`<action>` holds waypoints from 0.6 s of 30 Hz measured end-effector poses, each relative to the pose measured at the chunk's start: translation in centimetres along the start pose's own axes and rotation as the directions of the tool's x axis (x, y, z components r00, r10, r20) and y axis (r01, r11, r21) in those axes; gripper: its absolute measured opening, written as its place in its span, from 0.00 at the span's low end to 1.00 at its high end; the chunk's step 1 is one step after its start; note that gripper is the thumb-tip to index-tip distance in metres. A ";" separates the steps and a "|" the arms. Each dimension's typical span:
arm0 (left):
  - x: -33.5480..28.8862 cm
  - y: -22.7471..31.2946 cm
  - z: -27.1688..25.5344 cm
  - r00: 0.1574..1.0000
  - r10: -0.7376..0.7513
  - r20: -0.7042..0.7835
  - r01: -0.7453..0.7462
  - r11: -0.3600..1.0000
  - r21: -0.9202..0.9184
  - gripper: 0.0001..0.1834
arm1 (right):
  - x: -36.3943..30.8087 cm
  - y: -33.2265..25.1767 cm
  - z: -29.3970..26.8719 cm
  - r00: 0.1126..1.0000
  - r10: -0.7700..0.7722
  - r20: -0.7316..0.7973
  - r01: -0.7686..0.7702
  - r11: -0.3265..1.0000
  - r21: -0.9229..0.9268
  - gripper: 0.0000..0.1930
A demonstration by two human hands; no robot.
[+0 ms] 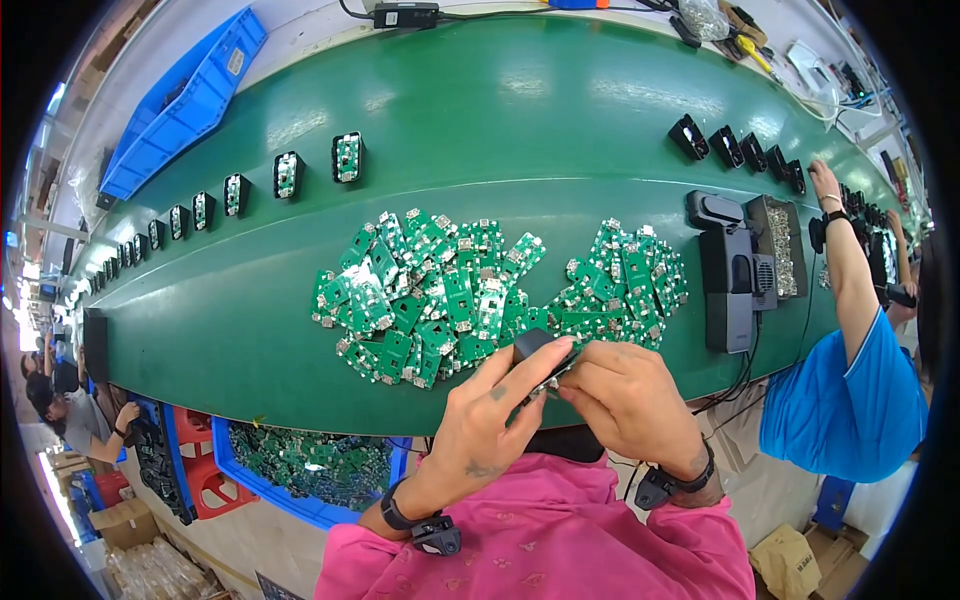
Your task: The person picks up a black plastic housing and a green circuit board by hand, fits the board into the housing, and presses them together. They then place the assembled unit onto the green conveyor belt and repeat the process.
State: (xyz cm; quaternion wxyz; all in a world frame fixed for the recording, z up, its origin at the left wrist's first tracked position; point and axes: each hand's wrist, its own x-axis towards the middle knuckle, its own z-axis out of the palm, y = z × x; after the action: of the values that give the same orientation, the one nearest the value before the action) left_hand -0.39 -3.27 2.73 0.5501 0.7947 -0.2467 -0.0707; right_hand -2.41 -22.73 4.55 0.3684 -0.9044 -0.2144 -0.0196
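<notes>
My left hand [492, 408] grips a small black plastic housing [533, 345], tilted, near the front edge of the green bench. Closed right beside it, my right hand [630, 395] pinches a small circuit board [562, 372] at the housing's open side. Fingers cover most of that board, and I cannot tell how far inside it sits. Beyond my hands lies a large heap of green circuit boards [458, 298] with silver connectors. To its right is a smaller heap of similar boards [638, 278].
A row of housings with boards [288, 175] runs along the left; black housings [727, 147] stand at the far right. A grey-black device [728, 290] sits beside a parts box [778, 245]. Blue crates [185, 105] and a board-filled bin [300, 505] flank the bench. A co-worker's arm [850, 270] reaches in right.
</notes>
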 end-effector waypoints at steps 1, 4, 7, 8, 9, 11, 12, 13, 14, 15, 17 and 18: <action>0.1 0.1 0.1 0.999 0.043 -0.007 -0.043 0.998 0.037 0.33 | 0.0 0.0 -0.2 1.000 0.006 0.007 -0.006 1.000 0.012 0.05; 0.0 0.2 0.5 0.996 0.082 -0.045 -0.074 0.985 0.156 0.32 | 0.2 -0.2 0.1 0.999 0.034 -0.016 -0.035 0.999 -0.003 0.05; 0.0 0.6 0.8 0.996 0.027 -0.087 -0.012 0.985 0.174 0.32 | 0.4 -0.8 0.9 0.992 0.063 -0.105 -0.064 0.998 -0.010 0.04; 0.0 0.4 1.1 0.996 0.028 -0.086 -0.013 0.985 0.173 0.32 | 0.3 -0.6 1.2 0.992 0.064 -0.106 -0.066 0.998 -0.011 0.04; -0.1 0.0 1.5 0.992 0.055 -0.110 -0.032 0.979 0.200 0.31 | 0.2 -0.3 1.8 0.990 0.061 -0.130 -0.064 0.998 -0.013 0.05; -0.1 -0.4 1.6 0.987 0.084 -0.135 -0.052 0.972 0.229 0.30 | 0.1 -0.2 2.2 0.986 0.056 -0.156 -0.060 0.998 -0.016 0.05; 0.0 -0.6 1.5 0.991 -0.013 -0.131 0.027 0.994 0.104 0.29 | 0.1 -0.1 2.2 0.983 0.080 -0.165 -0.081 0.997 0.003 0.04; 0.1 -0.8 1.5 0.987 -0.108 -0.116 0.106 0.994 -0.023 0.27 | 0.0 0.0 2.3 0.979 0.104 -0.173 -0.102 0.995 0.022 0.04; 0.1 -1.2 1.6 0.985 -0.141 -0.103 0.120 0.975 -0.187 0.27 | -0.1 -0.2 2.4 0.980 0.097 -0.171 -0.095 0.995 0.022 0.04; 0.3 -1.0 1.6 0.985 -0.136 -0.105 0.114 0.975 -0.188 0.27 | -0.4 -0.4 2.6 0.942 0.215 -0.258 -0.195 0.975 0.104 0.03; 0.4 -0.4 1.6 0.925 -0.372 -0.075 0.246 0.738 -0.628 0.29 | -0.2 -0.3 2.8 0.883 0.329 -0.336 -0.278 0.941 0.191 0.03; 0.2 -0.8 1.0 0.915 -0.403 0.032 0.323 0.680 -0.658 0.31 | 0.0 -0.2 3.0 0.874 0.397 -0.280 -0.304 0.897 0.321 0.04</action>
State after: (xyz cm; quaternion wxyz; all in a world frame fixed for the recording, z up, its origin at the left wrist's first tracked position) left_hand -0.38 -3.96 1.61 0.7792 0.5892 -0.0116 -0.2134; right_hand -2.86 -20.60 2.50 0.5153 -0.8532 0.0204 -0.0780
